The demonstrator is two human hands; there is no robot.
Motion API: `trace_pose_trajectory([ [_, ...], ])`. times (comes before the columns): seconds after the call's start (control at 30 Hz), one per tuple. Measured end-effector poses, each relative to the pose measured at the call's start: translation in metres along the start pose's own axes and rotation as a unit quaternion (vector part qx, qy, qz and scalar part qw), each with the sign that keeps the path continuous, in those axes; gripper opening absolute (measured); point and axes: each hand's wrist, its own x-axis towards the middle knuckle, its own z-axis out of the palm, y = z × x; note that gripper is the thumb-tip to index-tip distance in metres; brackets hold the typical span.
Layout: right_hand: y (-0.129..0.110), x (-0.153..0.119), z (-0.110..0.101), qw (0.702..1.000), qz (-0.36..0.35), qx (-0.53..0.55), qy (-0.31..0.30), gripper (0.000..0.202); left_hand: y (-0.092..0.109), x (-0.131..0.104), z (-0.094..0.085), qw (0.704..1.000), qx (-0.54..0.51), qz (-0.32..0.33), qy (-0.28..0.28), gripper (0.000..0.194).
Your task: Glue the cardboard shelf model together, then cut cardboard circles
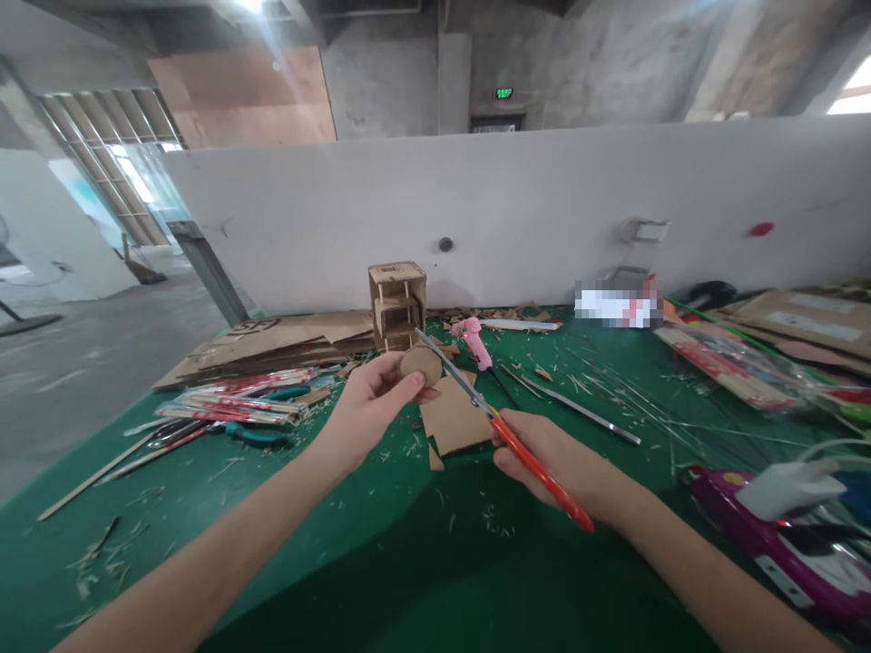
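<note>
Between the thumb and fingers of my left hand (374, 394) is a small round cardboard disc (422, 365). My right hand (544, 449) grips a pair of scissors (531, 462) by its red handles. The blades point up and to the left, with their tips close to the disc's upper right edge; whether they touch it I cannot tell. Below the hands a cardboard sheet (459, 422) lies on the green tabletop (381, 562), with a small cardboard scrap (435, 458) at its near corner. Behind my left hand stands a small cardboard shelf box (398, 304).
A pink glue gun (472, 343) sits behind the scissors, and a metal rod (592, 415) lies to their right. Wrapped wooden sticks (231, 404) and teal-handled pliers (259, 437) are at left. A purple power strip (776, 544) is at right. A white partition (340, 218) bounds the back.
</note>
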Motion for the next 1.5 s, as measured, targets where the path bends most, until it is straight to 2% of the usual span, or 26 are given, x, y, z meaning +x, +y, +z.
trace_pose_trajectory([
  [0.1, 0.000, 0.003, 0.001, 0.999, 0.028, -0.040, 0.006, 0.039, 0.001, -0.001, 0.001, 1.000, 0.015, -0.001, -0.002, 0.026],
  [0.23, -0.001, 0.005, 0.001, 0.990, 0.052, -0.120, 0.043, 0.042, 0.004, -0.003, 0.004, 0.999, 0.033, -0.013, -0.010, 0.027],
  [0.37, -0.004, 0.005, 0.000, 0.991, 0.053, -0.108, 0.063, 0.041, 0.004, -0.003, 0.005, 0.998, 0.049, -0.022, -0.016, 0.027],
  [0.6, 0.001, 0.002, -0.004, 0.997, 0.034, -0.070, 0.010, 0.039, 0.011, 0.000, 0.000, 0.991, 0.131, -0.021, 0.008, 0.025],
  [0.83, 0.003, 0.002, -0.012, 0.997, 0.031, -0.070, -0.023, 0.040, 0.013, 0.005, -0.012, 0.978, 0.203, -0.019, -0.043, 0.025],
  [1.1, 0.003, 0.002, -0.011, 0.996, 0.032, -0.077, -0.023, 0.038, 0.020, 0.007, -0.026, 0.956, 0.269, -0.012, -0.114, 0.021],
  [1.4, 0.004, 0.008, -0.004, 0.978, 0.061, -0.202, -0.002, 0.043, 0.022, 0.007, -0.024, 0.961, 0.248, -0.033, -0.114, 0.017],
  [1.5, 0.005, 0.009, -0.003, 0.975, 0.060, -0.212, 0.036, 0.042, 0.022, 0.007, -0.024, 0.960, 0.254, -0.031, -0.111, 0.019],
])
